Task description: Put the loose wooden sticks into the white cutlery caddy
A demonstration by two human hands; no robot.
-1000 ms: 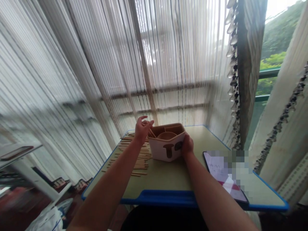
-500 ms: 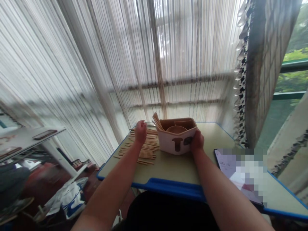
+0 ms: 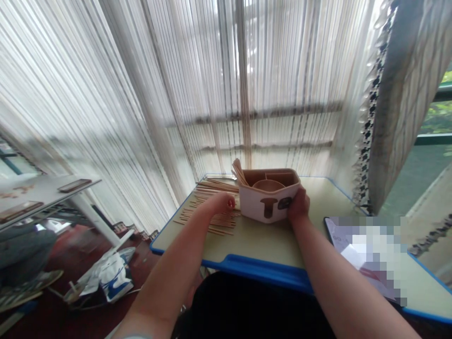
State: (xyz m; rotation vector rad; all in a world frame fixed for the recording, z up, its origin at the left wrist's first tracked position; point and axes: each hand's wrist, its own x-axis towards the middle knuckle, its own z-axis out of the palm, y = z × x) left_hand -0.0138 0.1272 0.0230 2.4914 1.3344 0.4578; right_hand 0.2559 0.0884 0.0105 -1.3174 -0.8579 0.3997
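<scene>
Organizer box partly filled: one bundle inside, many sticks outside.
The bundle of sticks [image 3: 238, 170] stands in the left end of the box [image 3: 254, 205], leaning left, tips above the rim; the loose sticks [image 3: 190, 215] lie roughly parallel on the desk [image 3: 261, 242], left of the box, and are not yet inside. Your left hand [image 3: 225, 202] is over them, fingers curled; whether they grip any stick cannot be determined. Your right hand [image 3: 300, 205] has its fingers closed around the right end of the box. The box sits upright at mid-desk: white outer wall, brown rim and divided interior, brown T-shaped mark, dark rounded mark beside it.
</scene>
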